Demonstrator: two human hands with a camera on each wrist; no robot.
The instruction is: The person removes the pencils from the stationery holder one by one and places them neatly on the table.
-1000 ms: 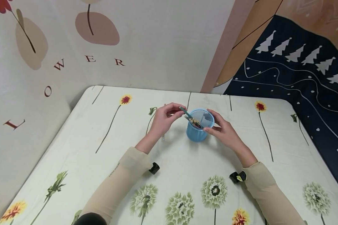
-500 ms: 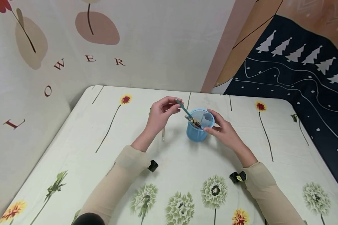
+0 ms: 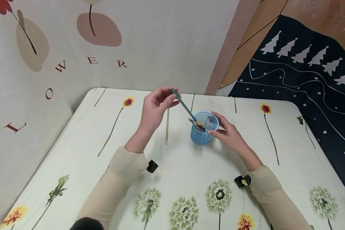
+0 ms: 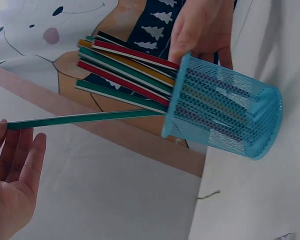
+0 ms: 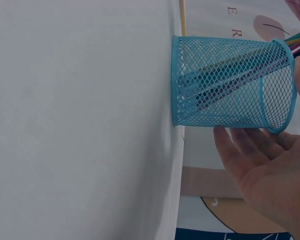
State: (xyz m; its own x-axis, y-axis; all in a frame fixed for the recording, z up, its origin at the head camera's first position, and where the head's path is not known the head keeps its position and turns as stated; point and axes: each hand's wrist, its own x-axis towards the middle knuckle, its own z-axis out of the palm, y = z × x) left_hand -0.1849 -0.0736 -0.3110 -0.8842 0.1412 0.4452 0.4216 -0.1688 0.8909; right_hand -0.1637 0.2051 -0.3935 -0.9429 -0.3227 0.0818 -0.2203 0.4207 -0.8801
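A blue mesh pencil cup (image 3: 200, 138) stands upright on the table. Several pencils (image 4: 125, 70) in red, green, yellow and black lean together inside it, their ends sticking out past the rim. Between thumb and fingers, my left hand (image 3: 150, 111) pinches a green pencil (image 3: 184, 106) near its upper end. That pencil slants down to the left side of the cup's mouth, its lower end hidden inside. My right hand (image 3: 231, 135) holds the cup from the right, thumb at the near rim and fingers around the far side.
A yellowish pencil (image 3: 167, 129) lies on the table left of the cup, its far end close under my left hand. The flower-printed tablecloth (image 3: 184, 179) reaches to a printed wall cloth (image 3: 161, 57) behind. Black wrist devices (image 3: 152, 166) sit at both cuffs.
My left hand has moved up and left, drawing the green pencil further out of the cup. More of the yellowish pencil on the table now shows. The right hand and cup have stayed put.
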